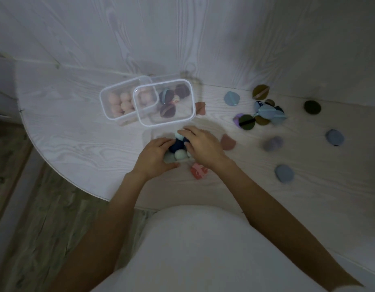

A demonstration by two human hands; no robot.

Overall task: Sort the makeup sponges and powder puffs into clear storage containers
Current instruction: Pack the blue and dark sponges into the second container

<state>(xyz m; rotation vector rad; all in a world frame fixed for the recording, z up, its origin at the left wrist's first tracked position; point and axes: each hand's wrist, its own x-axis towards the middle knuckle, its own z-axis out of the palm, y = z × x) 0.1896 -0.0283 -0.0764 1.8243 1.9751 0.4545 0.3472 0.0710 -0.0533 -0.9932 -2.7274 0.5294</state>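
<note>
A: Where are the hands?
B: Middle of the frame. The left hand (156,155) and right hand (203,144) curl around a bunch of sponges (179,147).
A: And the boxes?
B: Two clear boxes (146,102) just above them; puffs (260,114) lie right.

Dim, bluish, grainy light covers the whole view. Wide-angle bending curves the white wood-grain table (76,133)'s edge, and the felt puffs right of the right hand (203,145) look smeared.
</note>
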